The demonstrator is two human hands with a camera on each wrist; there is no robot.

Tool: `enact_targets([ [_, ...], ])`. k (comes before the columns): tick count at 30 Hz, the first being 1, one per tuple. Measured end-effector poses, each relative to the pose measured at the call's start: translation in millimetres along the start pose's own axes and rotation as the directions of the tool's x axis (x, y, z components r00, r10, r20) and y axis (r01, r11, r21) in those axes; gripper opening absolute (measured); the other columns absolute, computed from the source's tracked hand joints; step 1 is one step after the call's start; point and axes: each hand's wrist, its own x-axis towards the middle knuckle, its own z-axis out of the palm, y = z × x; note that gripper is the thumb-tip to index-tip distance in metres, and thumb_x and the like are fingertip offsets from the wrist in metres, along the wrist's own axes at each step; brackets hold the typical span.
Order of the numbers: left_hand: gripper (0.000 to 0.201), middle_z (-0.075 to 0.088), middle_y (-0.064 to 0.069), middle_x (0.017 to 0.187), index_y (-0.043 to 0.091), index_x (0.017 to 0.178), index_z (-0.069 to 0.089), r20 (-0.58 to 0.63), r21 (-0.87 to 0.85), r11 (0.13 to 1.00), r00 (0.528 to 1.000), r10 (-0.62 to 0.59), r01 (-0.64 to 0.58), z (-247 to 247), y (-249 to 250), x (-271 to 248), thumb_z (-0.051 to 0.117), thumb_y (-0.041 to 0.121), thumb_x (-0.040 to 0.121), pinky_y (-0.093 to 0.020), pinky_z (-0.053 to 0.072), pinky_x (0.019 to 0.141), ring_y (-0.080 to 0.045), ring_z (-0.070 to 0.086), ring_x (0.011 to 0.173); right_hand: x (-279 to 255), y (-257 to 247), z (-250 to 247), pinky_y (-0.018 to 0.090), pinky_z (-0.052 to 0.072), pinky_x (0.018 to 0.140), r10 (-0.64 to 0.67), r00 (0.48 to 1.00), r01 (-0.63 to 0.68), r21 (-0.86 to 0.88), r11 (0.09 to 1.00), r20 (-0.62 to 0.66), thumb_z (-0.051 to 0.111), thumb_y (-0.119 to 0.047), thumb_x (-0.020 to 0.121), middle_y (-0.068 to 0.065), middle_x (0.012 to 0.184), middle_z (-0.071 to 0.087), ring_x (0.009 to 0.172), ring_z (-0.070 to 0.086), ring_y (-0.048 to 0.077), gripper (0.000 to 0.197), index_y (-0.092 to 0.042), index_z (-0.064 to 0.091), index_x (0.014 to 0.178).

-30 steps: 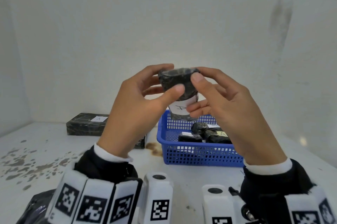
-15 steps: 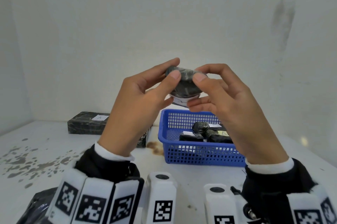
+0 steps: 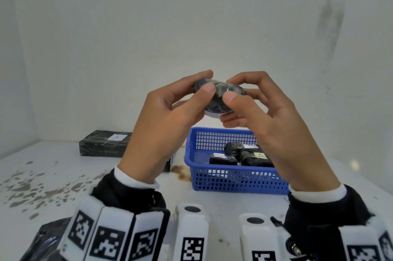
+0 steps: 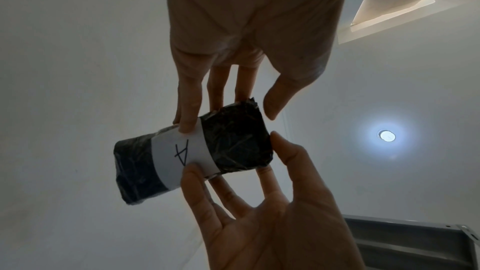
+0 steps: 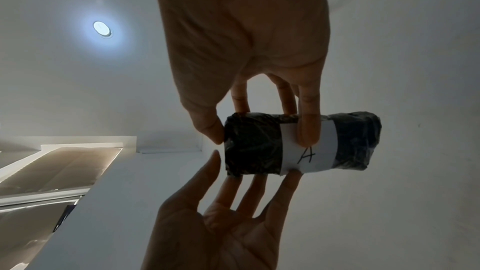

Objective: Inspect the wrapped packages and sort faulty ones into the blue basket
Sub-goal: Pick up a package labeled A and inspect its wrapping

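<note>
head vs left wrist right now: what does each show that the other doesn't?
Head only: the blue basket holding several black wrapped packages, a long black package lying on the stained white table, and the wrist mounts with printed markers.

Left wrist only: the held package's white band marked with a letter A, seen from below, plus a ceiling light.

Both: the left hand and right hand pinching the same small black wrapped package at its ends, lifted off the table.
</note>
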Motion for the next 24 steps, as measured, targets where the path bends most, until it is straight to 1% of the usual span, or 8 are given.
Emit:
enact_targets([
  [5, 0.027, 0.076, -0.003, 0.097, 0.023, 0.099, 0.076, -0.003, -0.004, 1.000, 1.000, 0.009, -0.009, -0.5, -2.3, 1.5, 0.065, 0.031, 0.075, -0.043, 0.052, 0.098, -0.024, 0.069, 0.101, 0.6, 3.1, -0.5, 0.060, 0.056, 0.080, 0.001, 1.000, -0.001, -0.004, 1.000, 0.000, 0.077, -0.042, 0.079, -0.005, 0.109, 0.068, 0.082, 0.069, 0.044, 0.018, -0.037, 0.066, 0.093],
  [8, 0.025, 0.075, -0.009, 0.099, 0.021, 0.095, 0.076, 0.010, -0.022, 1.000, 1.000, -0.022, 0.023, -3.6, -2.7, 2.3, 0.066, 0.032, 0.075, -0.044, 0.050, 0.100, -0.032, 0.067, 0.104, -0.2, 4.3, -0.2, 0.059, 0.056, 0.085, 0.007, 1.000, -0.007, 0.012, 1.000, 0.008, 0.075, -0.039, 0.079, -0.010, 0.112, 0.066, 0.087, 0.071, 0.039, 0.015, -0.037, 0.067, 0.092],
  [10, 0.017, 0.075, -0.012, 0.095, 0.019, 0.092, 0.075, 0.037, -0.024, 0.997, 0.997, -0.072, 0.073, -7.0, -3.2, 3.8, 0.069, 0.023, 0.077, -0.039, 0.052, 0.098, -0.034, 0.069, 0.095, -0.8, 5.0, -0.4, 0.049, 0.058, 0.088, 0.018, 0.999, -0.018, 0.012, 1.000, 0.030, 0.077, -0.036, 0.085, -0.008, 0.114, 0.066, 0.084, 0.073, 0.030, 0.011, -0.035, 0.068, 0.091],
  [12, 0.010, 0.075, -0.009, 0.087, 0.013, 0.091, 0.073, 0.056, -0.038, 0.994, 0.993, -0.099, 0.101, -10.0, -2.0, 4.0, 0.070, 0.008, 0.082, -0.028, 0.057, 0.087, -0.019, 0.070, 0.078, -1.0, 4.9, -0.8, 0.029, 0.057, 0.077, 0.030, 0.999, -0.030, 0.021, 0.999, 0.045, 0.072, -0.039, 0.083, -0.007, 0.111, 0.067, 0.071, 0.068, 0.018, 0.009, -0.032, 0.069, 0.087],
  [15, 0.022, 0.074, -0.008, 0.083, 0.004, 0.090, 0.072, 0.040, -0.034, 0.992, 0.992, -0.117, 0.118, -11.7, -1.5, 3.6, 0.069, 0.022, 0.077, -0.029, 0.057, 0.084, -0.014, 0.069, 0.078, -1.2, 3.4, -1.6, 0.015, 0.052, 0.071, 0.028, 0.997, -0.031, 0.043, 0.999, 0.068, 0.075, -0.029, 0.080, -0.013, 0.115, 0.067, 0.073, 0.071, 0.010, 0.008, -0.030, 0.068, 0.084],
  [18, 0.011, 0.076, -0.005, 0.085, 0.012, 0.091, 0.069, -0.007, 0.001, 0.992, 0.992, -0.125, 0.125, -11.3, -3.8, 3.9, 0.071, 0.017, 0.081, -0.033, 0.055, 0.087, -0.017, 0.070, 0.079, -1.7, 5.7, -3.2, 0.020, 0.056, 0.073, -0.004, 0.995, -0.003, 0.074, 0.997, 0.097, 0.078, -0.010, 0.080, -0.018, 0.118, 0.066, 0.078, 0.074, 0.011, 0.035, -0.035, 0.064, 0.100],
  [21, 0.030, 0.076, -0.005, 0.097, 0.019, 0.109, 0.061, -0.009, -0.009, 0.990, 0.990, -0.141, 0.141, -12.3, -5.3, 4.3, 0.070, 0.007, 0.083, -0.032, 0.055, 0.085, -0.017, 0.073, 0.084, -0.8, 8.0, -5.3, 0.024, 0.057, 0.078, -0.011, 0.998, 0.008, 0.057, 0.998, 0.061, 0.080, -0.019, 0.077, -0.017, 0.133, 0.054, 0.091, 0.073, 0.012, 0.061, -0.052, 0.053, 0.121],
  [24, 0.049, 0.074, 0.000, 0.108, 0.021, 0.124, 0.058, -0.024, 0.001, 0.992, 0.992, -0.125, 0.125, -13.0, -3.6, 4.3, 0.073, 0.017, 0.077, -0.024, 0.056, 0.080, -0.012, 0.073, 0.090, 1.3, 10.3, -6.4, 0.026, 0.058, 0.078, 0.012, 0.997, -0.019, 0.090, 0.996, 0.079, 0.078, -0.013, 0.081, -0.006, 0.126, 0.065, 0.091, 0.074, 0.014, 0.077, -0.052, 0.043, 0.137],
])
